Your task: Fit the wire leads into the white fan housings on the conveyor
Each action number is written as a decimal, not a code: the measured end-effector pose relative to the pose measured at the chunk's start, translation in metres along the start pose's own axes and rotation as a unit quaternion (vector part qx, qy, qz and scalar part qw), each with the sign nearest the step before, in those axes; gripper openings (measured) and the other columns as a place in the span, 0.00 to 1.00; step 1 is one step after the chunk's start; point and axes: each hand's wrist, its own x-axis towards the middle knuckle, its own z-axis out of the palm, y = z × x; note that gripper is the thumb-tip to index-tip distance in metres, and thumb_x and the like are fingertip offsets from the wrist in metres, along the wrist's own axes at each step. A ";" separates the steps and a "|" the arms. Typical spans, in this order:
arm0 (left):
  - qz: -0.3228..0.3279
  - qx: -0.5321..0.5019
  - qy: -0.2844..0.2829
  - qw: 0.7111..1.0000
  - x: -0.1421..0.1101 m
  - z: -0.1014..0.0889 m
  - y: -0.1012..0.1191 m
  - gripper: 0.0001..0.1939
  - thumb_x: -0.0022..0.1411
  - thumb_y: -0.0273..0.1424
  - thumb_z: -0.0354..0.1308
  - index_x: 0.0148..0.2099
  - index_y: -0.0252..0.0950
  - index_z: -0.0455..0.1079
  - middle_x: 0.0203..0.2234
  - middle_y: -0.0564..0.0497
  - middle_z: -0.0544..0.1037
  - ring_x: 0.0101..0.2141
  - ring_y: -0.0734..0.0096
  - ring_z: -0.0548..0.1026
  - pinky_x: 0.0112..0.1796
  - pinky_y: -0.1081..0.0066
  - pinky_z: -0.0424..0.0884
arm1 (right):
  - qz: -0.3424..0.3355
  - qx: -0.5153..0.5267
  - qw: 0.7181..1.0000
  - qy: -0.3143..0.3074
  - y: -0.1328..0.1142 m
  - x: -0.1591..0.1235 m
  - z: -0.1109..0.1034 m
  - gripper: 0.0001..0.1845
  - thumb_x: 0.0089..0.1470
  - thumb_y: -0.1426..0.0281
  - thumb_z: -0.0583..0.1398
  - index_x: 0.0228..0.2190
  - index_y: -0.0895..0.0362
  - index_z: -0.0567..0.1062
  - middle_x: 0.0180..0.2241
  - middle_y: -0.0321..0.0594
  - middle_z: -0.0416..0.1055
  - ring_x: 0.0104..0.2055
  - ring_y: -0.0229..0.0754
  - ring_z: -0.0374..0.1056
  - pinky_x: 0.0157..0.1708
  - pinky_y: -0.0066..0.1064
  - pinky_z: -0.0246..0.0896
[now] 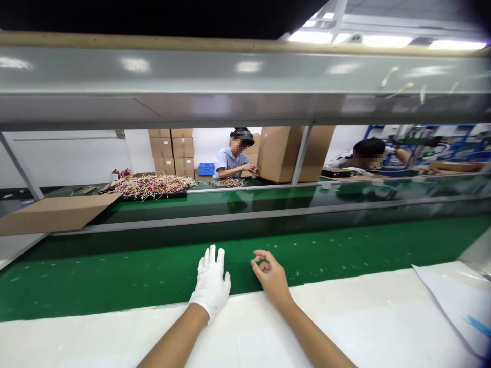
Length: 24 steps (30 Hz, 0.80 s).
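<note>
My left hand wears a white glove. Its fingers are spread and stretched forward over the green belt, and nothing is in it; whether it touches the surface I cannot tell. To its right, my right hand is bare, with the fingers loosely curled and a small gap between thumb and forefinger. Nothing shows in that gap. Both wrists lie over the white near edge of the worktop.
A pile of thin cream and red wires lies across the belt, by a cardboard sheet. Beyond it sit a person handling something small and another person bent low. A large carton stands between them. A metal beam crosses overhead.
</note>
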 end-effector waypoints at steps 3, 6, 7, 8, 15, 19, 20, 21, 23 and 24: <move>-0.004 -0.005 -0.008 1.000 0.000 -0.002 0.001 0.30 0.55 0.33 0.44 0.60 0.36 0.45 0.60 0.45 0.43 0.58 0.60 0.41 0.55 0.62 0.41 | -0.004 -0.015 1.000 -0.007 -0.003 -0.001 0.000 0.14 0.46 0.62 0.55 0.33 0.58 0.66 0.26 0.37 0.65 0.15 0.31 0.52 0.17 0.27 0.54; -0.007 -0.009 -0.013 1.000 -0.001 -0.005 0.003 0.30 0.55 0.33 0.44 0.60 0.35 0.46 0.60 0.45 0.43 0.58 0.59 0.42 0.55 0.62 0.43 | 0.001 -0.019 1.000 -0.025 -0.004 -0.001 0.000 0.13 0.47 0.62 0.56 0.33 0.58 0.66 0.26 0.36 0.65 0.14 0.30 0.50 0.17 0.26 0.52; -0.008 -0.010 -0.014 1.000 -0.002 -0.006 0.003 0.30 0.55 0.33 0.44 0.60 0.35 0.46 0.59 0.44 0.44 0.58 0.59 0.42 0.55 0.62 0.43 | 0.003 -0.017 0.999 -0.034 -0.003 -0.001 0.000 0.13 0.47 0.62 0.55 0.33 0.58 0.66 0.26 0.36 0.65 0.14 0.30 0.50 0.16 0.26 0.51; -0.009 -0.010 -0.015 1.000 -0.002 -0.007 0.004 0.30 0.55 0.33 0.44 0.60 0.35 0.46 0.59 0.44 0.44 0.58 0.59 0.43 0.55 0.63 0.44 | 0.006 -0.016 0.999 -0.042 -0.003 -0.002 0.000 0.13 0.47 0.62 0.55 0.33 0.58 0.66 0.26 0.36 0.65 0.14 0.30 0.49 0.16 0.26 0.51; -0.018 -0.014 -0.033 0.999 -0.003 -0.011 0.005 0.29 0.56 0.34 0.43 0.60 0.35 0.47 0.59 0.45 0.46 0.58 0.60 0.44 0.54 0.63 0.45 | -0.037 -0.034 0.994 -0.099 -0.006 -0.004 0.000 0.08 0.52 0.66 0.50 0.30 0.57 0.67 0.29 0.38 0.65 0.16 0.32 0.51 0.19 0.27 0.52; -0.014 -0.016 -0.029 0.999 -0.002 -0.007 0.002 0.30 0.55 0.35 0.44 0.60 0.34 0.47 0.59 0.45 0.46 0.58 0.60 0.45 0.54 0.64 0.45 | -0.076 -0.048 0.988 -0.130 -0.007 -0.006 0.001 0.09 0.53 0.67 0.49 0.31 0.56 0.67 0.31 0.39 0.64 0.19 0.33 0.55 0.21 0.28 0.55; -0.014 -0.017 -0.028 0.999 -0.002 -0.006 0.002 0.30 0.55 0.35 0.44 0.60 0.34 0.47 0.59 0.44 0.46 0.58 0.60 0.45 0.54 0.64 0.46 | -0.072 -0.049 0.986 -0.139 -0.007 -0.007 0.001 0.09 0.53 0.68 0.49 0.33 0.56 0.67 0.30 0.39 0.63 0.18 0.33 0.55 0.21 0.28 0.56; -0.013 -0.017 -0.028 0.999 -0.002 -0.005 0.001 0.30 0.55 0.35 0.44 0.60 0.34 0.47 0.59 0.44 0.46 0.57 0.60 0.45 0.54 0.64 0.46 | -0.067 -0.050 0.985 -0.149 -0.007 -0.007 0.001 0.09 0.53 0.68 0.49 0.35 0.57 0.66 0.29 0.38 0.62 0.18 0.33 0.55 0.21 0.27 0.56; -0.013 -0.017 -0.032 0.999 -0.002 -0.006 0.001 0.30 0.55 0.34 0.44 0.60 0.33 0.48 0.59 0.44 0.47 0.57 0.60 0.46 0.54 0.64 0.47 | -0.065 -0.055 0.982 -0.167 -0.008 -0.009 0.002 0.11 0.51 0.69 0.51 0.38 0.56 0.65 0.29 0.37 0.61 0.18 0.32 0.55 0.20 0.27 0.57; -0.014 -0.017 -0.035 0.999 -0.002 -0.007 0.001 0.30 0.55 0.34 0.44 0.60 0.33 0.49 0.59 0.43 0.47 0.57 0.60 0.46 0.54 0.64 0.47 | -0.069 -0.060 0.980 -0.175 -0.009 -0.009 0.002 0.12 0.50 0.69 0.52 0.39 0.56 0.64 0.30 0.36 0.61 0.18 0.32 0.55 0.21 0.27 0.58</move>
